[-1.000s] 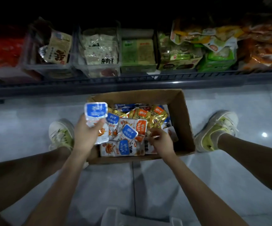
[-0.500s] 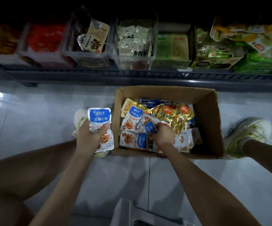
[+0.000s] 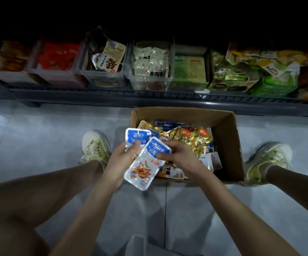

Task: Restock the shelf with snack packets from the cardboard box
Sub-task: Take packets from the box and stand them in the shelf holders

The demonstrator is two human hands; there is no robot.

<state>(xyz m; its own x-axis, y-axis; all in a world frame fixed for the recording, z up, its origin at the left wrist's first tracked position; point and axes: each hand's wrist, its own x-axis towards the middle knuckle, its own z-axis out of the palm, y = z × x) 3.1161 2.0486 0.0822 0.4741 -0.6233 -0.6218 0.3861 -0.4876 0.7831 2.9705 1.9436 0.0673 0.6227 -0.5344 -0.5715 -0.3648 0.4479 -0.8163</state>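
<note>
An open cardboard box (image 3: 228, 145) stands on the floor between my feet, holding gold and blue-and-white snack packets (image 3: 191, 137). My left hand (image 3: 120, 163) grips a blue-topped white packet (image 3: 136, 135) at the box's left edge. My right hand (image 3: 179, 156) pinches a second blue-and-white packet (image 3: 144, 169) by its blue top, laying it against the one in my left hand. The low shelf (image 3: 149, 97) runs across behind the box.
Clear bins (image 3: 101, 78) with beige, white, red and orange packets line the shelf's left half. Green boxes (image 3: 190, 71) and loose bags (image 3: 260, 65) fill the right. My shoes (image 3: 94, 146) flank the box on the pale tiled floor. A white stool edge (image 3: 140, 244) shows below.
My right hand has lifted a blue-and-white packet out of the box and brought it left to my left hand. My left hand moved right, toward the box.
</note>
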